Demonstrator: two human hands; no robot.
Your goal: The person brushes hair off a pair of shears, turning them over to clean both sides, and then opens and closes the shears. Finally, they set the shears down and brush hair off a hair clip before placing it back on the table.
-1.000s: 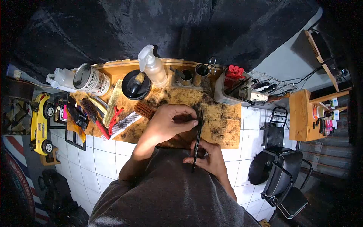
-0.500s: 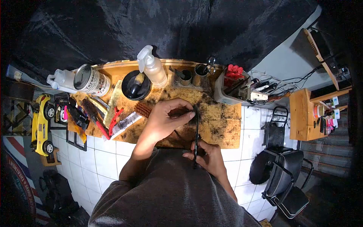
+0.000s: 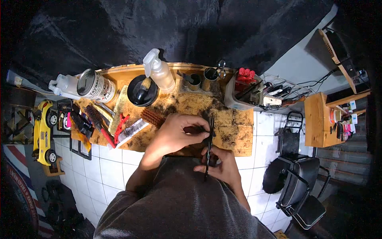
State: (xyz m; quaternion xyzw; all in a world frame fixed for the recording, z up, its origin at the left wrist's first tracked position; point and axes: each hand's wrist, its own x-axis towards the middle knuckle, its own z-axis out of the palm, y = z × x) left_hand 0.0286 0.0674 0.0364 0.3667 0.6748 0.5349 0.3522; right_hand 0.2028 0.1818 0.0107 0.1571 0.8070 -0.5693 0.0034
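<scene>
A long, thin black tool [image 3: 209,139] with a narrow upper end is held upright in front of my body; its exact kind does not show clearly. My left hand [image 3: 177,133] pinches it near the upper part with thumb and forefinger. Lower down, my right hand [image 3: 223,164] has thumb and fingers closed around the same tool. Both hands are over the front edge of a wooden table [image 3: 234,137] strewn with dark hair clippings. Just left of my left hand lies a brown brush [image 3: 152,117].
Along the table's back stand a tin [image 3: 95,85], a black bowl [image 3: 137,97] with a brush, a spray bottle [image 3: 161,75] and a bin [image 3: 237,99] of tools. Combs [image 3: 131,131] and brushes lie at left. A black chair [image 3: 300,179] stands on the right.
My left hand has come down slightly and to the right along the black tool. The tool has turned a little, its upper end now leaning right. My right hand stays nearly in place.
</scene>
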